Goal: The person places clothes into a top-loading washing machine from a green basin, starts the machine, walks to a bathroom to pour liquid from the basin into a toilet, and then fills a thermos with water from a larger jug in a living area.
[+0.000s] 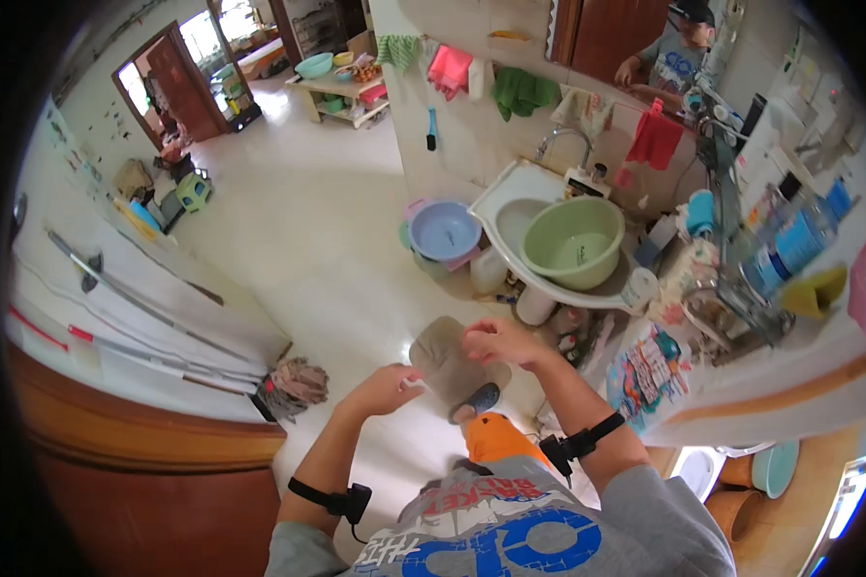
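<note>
My left hand [388, 389] hangs in the air before my body, thumb apart from the bent fingers, with nothing in it. A little higher, my right hand [504, 342] is loosely curled and holds nothing that I can see. Beneath both hands lies a grey-brown floor mat [436, 353], with a dark clog [485, 397] on one foot at its near edge. Beyond my right hand is a white washbasin [505, 209]. A green plastic basin [574, 241] sits tilted in it, below a curved metal faucet [583, 144].
A blue basin [444, 231] stands left of the washbasin, beside a white plastic jug [488, 270]. A mop head [296, 386] and long poles lean at the left wall. Cloths, including a green one [523, 92], hang above the faucet. Bottles [794, 245] crowd a shelf at right.
</note>
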`<state>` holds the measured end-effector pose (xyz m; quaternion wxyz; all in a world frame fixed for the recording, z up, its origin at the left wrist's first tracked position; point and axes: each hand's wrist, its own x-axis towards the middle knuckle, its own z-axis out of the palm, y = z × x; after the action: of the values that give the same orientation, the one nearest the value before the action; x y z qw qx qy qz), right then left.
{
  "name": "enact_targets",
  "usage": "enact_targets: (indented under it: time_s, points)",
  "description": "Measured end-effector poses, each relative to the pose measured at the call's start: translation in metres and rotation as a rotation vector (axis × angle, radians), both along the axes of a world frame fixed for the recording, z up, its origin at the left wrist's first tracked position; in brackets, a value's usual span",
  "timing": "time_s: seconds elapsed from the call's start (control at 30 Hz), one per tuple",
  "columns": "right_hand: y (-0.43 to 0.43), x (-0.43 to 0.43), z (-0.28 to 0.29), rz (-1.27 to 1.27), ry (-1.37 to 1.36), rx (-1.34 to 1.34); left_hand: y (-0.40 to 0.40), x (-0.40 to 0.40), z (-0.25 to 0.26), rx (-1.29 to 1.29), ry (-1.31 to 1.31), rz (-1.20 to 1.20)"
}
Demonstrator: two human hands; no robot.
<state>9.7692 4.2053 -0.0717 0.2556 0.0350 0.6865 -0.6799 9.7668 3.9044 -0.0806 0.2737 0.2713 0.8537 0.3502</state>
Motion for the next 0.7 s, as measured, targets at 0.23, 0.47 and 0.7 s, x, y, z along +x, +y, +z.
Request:
enact_targets:
  time_s: [0.23,0.47,0.7]
  points:
    - [0.052,-0.185,-0.014,-0.441,0.036,-0.216,-0.031,-0.121,0.003,-0.094,0.061,0.161]
    - [0.131,-0.306,-0.048,-0.861,-0.003,-0.35,-0.031,-0.24,0.023,-0.101,-0.011,0.299]
    - [0.247,-0.331,-0.07,-1.235,0.067,-0.204,0.087,-0.377,-0.013,0.097,-0.007,0.079]
